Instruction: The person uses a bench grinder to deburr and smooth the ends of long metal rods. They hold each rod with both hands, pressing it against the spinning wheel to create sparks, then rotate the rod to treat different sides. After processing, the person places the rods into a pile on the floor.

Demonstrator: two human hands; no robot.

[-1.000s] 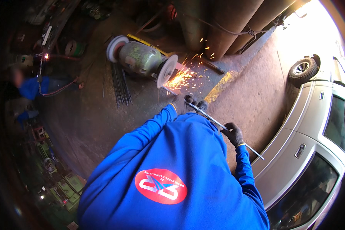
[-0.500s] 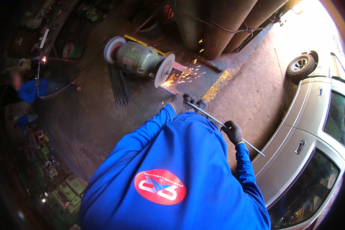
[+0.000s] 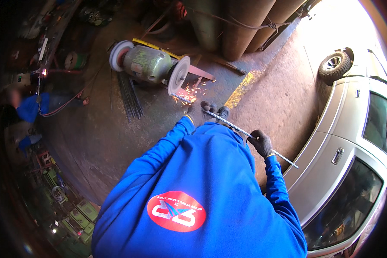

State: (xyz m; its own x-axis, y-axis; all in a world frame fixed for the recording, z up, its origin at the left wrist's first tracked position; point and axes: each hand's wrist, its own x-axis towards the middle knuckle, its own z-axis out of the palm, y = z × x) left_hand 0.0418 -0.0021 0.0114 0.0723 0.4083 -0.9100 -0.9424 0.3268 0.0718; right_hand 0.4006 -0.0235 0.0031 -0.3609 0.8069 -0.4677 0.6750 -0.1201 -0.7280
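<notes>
Now, one grinder, two wheels | sparks spray smaller than a second ago | left hand grips one ribbed rod, tip at right wheel | right hand, fingers wrapping it too | one silver vehicle

Concrete floor, dark grey left, reddish-brown right, worn yellow stripe between. On it: loose bundle of thin dark rods fanned out beside the grinder; grinder's red metal stand; person's dark shoes near stripe; silver car far right, chunky tyre down.
</notes>
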